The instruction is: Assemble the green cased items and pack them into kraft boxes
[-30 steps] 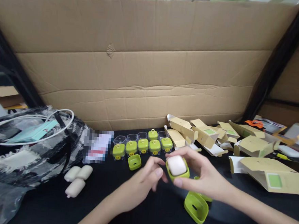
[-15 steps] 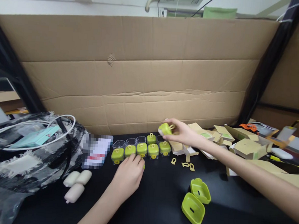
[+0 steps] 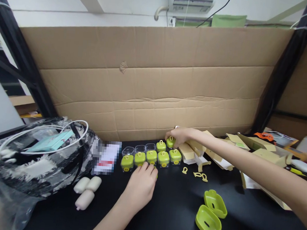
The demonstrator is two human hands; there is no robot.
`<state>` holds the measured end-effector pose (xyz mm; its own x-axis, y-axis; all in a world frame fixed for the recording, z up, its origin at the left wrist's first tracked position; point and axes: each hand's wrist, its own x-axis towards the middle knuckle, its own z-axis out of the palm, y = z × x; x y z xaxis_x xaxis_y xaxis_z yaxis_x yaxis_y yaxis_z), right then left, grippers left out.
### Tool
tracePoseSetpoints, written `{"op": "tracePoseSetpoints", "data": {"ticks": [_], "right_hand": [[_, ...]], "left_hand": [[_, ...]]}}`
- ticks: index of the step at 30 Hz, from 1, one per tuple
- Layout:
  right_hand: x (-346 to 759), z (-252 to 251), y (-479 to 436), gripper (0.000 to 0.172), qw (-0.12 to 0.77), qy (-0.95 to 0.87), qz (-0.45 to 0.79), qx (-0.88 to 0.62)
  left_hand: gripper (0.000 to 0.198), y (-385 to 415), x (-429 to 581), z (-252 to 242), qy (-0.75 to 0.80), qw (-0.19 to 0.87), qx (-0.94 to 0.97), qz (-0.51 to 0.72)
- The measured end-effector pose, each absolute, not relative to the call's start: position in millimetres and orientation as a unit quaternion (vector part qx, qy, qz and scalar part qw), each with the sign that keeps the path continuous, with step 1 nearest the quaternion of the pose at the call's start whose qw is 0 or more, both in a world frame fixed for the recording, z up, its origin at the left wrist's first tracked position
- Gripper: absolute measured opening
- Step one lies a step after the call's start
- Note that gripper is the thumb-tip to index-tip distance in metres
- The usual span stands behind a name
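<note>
My right hand (image 3: 180, 134) reaches to the back row of small clear boxes and pinches a green earbud case (image 3: 170, 142), setting it on a box beside another green case (image 3: 161, 146). A front row of green cases (image 3: 150, 158) with yellow smiley marks stands just before it. My left hand (image 3: 140, 185) rests on the black table with fingers curled over a green cover piece that mostly hides under them, next to that front row. Two empty green cover halves (image 3: 211, 214) lie at the lower right.
White pale cases (image 3: 86, 191) lie at the left front beside a black-and-white bag (image 3: 35, 155) with a white cable. Opened kraft cartons (image 3: 245, 149) pile up on the right. Small yellow loops (image 3: 199, 174) lie near the boxes. A cardboard wall (image 3: 155, 87) backs the table.
My right hand carried the green case from in front of me to the back row and lowered it onto a box. My left hand moved forward onto the loose green cover piece.
</note>
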<state>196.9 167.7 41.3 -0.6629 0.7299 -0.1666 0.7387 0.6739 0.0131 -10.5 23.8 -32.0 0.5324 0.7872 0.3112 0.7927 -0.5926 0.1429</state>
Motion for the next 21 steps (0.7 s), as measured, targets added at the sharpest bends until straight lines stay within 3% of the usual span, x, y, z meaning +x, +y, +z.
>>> {"op": "tracePoseSetpoints", "data": {"ticks": [21], "right_hand": [[200,41,182,0.029,0.138,0.912,-0.083,0.376]], "left_hand": [[0.028,22,-7,-29,-0.453,0.098,-0.883,-0.074]]}}
